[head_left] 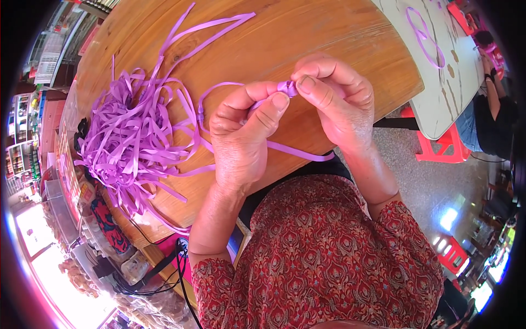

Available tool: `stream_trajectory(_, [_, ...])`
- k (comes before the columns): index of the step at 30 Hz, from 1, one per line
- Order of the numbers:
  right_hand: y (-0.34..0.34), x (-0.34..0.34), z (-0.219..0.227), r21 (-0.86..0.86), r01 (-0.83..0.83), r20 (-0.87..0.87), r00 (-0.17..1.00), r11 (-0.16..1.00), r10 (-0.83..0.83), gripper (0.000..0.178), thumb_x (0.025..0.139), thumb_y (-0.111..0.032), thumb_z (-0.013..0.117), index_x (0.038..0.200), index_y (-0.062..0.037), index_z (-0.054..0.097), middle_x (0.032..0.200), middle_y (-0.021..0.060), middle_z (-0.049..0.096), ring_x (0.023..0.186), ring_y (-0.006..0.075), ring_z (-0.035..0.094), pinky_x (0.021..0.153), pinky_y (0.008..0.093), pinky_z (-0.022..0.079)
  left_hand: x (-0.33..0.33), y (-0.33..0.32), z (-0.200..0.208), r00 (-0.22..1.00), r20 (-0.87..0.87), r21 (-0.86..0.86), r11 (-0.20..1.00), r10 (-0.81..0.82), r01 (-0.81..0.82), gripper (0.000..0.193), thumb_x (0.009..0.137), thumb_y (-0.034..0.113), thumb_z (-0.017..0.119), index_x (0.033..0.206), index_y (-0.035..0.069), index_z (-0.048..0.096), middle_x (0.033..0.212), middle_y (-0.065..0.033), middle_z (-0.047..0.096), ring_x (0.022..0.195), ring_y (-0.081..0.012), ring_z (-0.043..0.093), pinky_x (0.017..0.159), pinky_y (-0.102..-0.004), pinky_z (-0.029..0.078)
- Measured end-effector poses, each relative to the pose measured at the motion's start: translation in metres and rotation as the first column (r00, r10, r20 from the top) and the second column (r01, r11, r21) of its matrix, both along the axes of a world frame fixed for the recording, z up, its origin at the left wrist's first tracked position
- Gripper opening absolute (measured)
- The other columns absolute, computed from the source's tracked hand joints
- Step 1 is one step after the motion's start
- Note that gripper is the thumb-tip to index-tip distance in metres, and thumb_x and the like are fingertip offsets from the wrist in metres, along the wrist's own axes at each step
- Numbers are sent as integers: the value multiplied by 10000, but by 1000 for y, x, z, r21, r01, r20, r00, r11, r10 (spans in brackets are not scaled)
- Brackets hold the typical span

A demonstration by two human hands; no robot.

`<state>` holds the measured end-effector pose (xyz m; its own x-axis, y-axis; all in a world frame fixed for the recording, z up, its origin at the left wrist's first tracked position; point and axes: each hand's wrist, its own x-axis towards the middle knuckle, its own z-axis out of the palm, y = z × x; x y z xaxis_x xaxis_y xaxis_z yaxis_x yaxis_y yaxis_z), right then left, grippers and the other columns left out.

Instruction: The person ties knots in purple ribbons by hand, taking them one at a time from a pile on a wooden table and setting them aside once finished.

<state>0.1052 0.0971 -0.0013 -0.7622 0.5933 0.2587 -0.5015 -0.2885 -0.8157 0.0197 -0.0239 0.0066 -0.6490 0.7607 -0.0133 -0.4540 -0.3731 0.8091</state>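
Between my fingertips, over the wooden table, is a small folded or knotted bit of purple ribbon (287, 88). My left hand (245, 123) pinches it with thumb and index finger from the left. From the right, my right hand (339, 101) pinches the same piece, its thumb close to the other thumb. The exact form of the knot is partly hidden by the fingers. A tail of the ribbon shows below my hands and reaches the table's near edge. Left of my hands lies a big tangled heap of purple ribbons (134, 131), some strands trailing toward my left wrist.
The wooden table (329, 27) has a curved edge. A pale marbled table (438, 88) at the right carries a purple ribbon loop (424, 38); a person in dark clothes sits beside it. Red plastic stools (446, 145) stand on the floor. Cables and boxes crowd the lower left.
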Motion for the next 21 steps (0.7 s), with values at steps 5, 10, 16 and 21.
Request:
stream_trajectory(5, [11, -1, -5, 367, 143, -37, 990, 919, -139, 155, 811, 58, 601, 960, 27, 630, 961, 91, 584, 868, 130, 547, 746, 231, 440, 3, 3, 5, 998, -30, -65, 996, 55, -56, 126, 837, 16, 629, 962, 18, 646, 819, -7, 627, 603, -40, 432, 529, -188, 341])
stream_trajectory(10, [14, 2, 10, 625, 181, -35, 978, 759, -203, 172, 778, 73, 637, 942, 22, 643, 950, 93, 584, 827, 119, 561, 653, 193, 446, 1, 1, 1, 999, -28, -72, 997, 35, -37, 136, 823, -8, 645, 954, 30, 652, 842, 8, 636, 649, -10, 467, 543, -148, 353])
stream_trajectory(16, [15, 2, 11, 682, 163, -9, 977, 713, -215, 193, 735, 116, 659, 903, 20, 651, 922, 90, 577, 793, 114, 569, 641, 193, 466, -2, 0, -2, 999, -13, -24, 999, -34, 34, 148, 821, -26, 640, 959, 26, 649, 854, 12, 633, 674, -8, 485, 557, -136, 354])
stream_trajectory(21, [18, 2, 6, 616, 126, 5, 986, 777, -164, 195, 735, 136, 649, 892, 20, 640, 906, 89, 570, 797, 122, 570, 647, 196, 470, 2, 3, 0, 996, -79, -99, 994, 41, -49, 131, 843, 31, 614, 968, -7, 627, 769, -28, 597, 567, -83, 416, 523, -223, 329])
